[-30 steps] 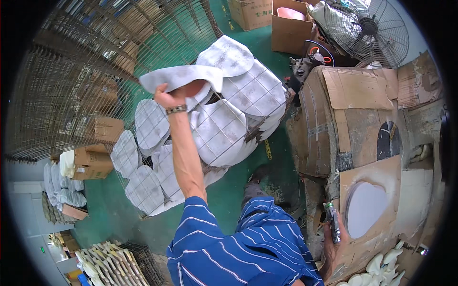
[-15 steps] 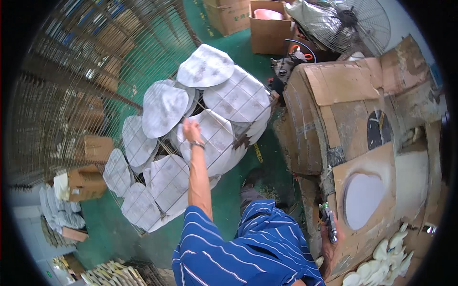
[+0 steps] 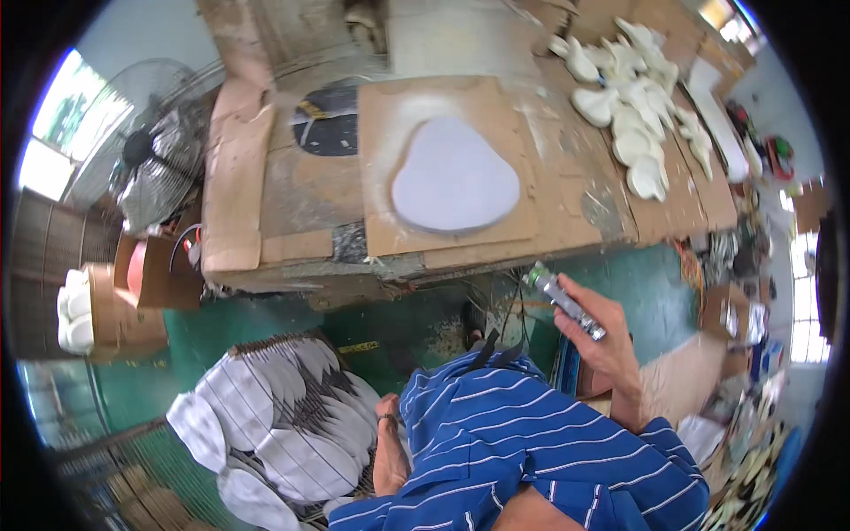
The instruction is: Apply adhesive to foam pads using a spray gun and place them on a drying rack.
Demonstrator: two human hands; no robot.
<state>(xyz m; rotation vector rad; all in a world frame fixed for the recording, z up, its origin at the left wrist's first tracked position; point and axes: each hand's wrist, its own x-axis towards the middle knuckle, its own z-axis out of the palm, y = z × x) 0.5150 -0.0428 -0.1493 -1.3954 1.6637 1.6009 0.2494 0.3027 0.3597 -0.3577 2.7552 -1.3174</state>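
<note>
Right hand (image 3: 606, 329) gripping part-covered silver tool (image 3: 574, 305), blurry left hand (image 3: 387, 406) by shirt (image 3: 496, 434) (cannot tell its grip), pale pad (image 3: 456, 177) on bench (image 3: 567, 177)

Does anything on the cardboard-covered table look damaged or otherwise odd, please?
Yes, the cardboard covering looks worn: patched and stained, with a ragged near edge. Also, whitish haze marks the cardboard sheet beside the pale rounded pad.

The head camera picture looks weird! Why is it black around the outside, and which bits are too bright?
In the head view, the fisheye lens leaves the corners black; also in the head view, the left window and barred right window glare white; still the head view, the pale rounded pad looks softly lit.
</note>
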